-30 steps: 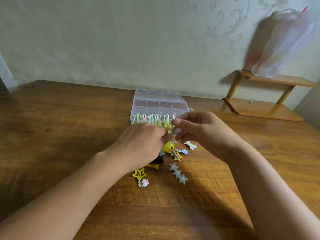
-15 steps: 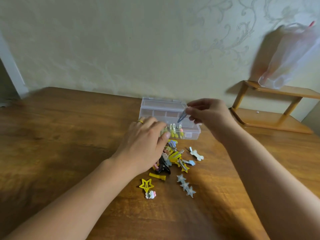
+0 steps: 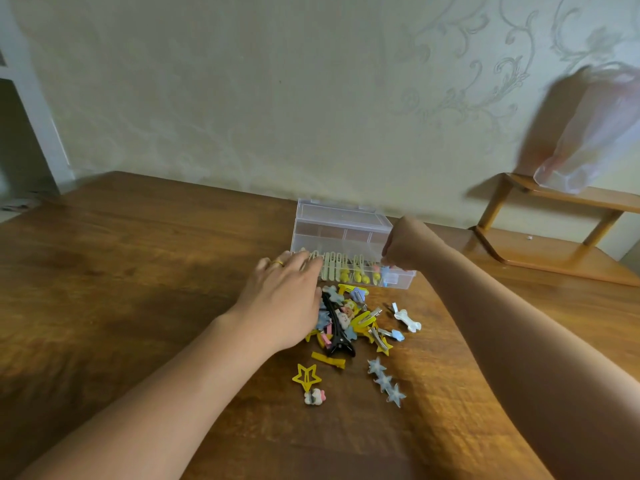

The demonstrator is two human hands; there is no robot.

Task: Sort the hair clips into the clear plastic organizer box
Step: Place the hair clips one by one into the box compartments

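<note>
The clear plastic organizer box [image 3: 341, 225] stands open at the table's far side, its front row filled with pale yellow clips [image 3: 332, 266]. My left hand [image 3: 284, 299] lies flat with straight fingers touching the box's front left and covers the left of the hair clip pile [image 3: 353, 317]. My right hand [image 3: 401, 245] hangs over the box's right end, fingertips bunched and dipped into the right compartment. The small clip it pinches is mostly hidden. Loose in front lie a yellow star clip [image 3: 306, 375], a blue star-row clip [image 3: 384, 381] and a white bone clip [image 3: 407, 320].
A long black clip [image 3: 337, 337] lies in the pile. A low wooden shelf [image 3: 554, 251] stands at the back right, with a thin plastic bag [image 3: 595, 133] hanging above it. The wall runs right behind the box. Bare wooden tabletop [image 3: 138, 271] stretches to the left.
My right hand carried a small clip from above the pile to the box and lowered it into the right compartment. My left hand opened and slid onto the box's front edge.
</note>
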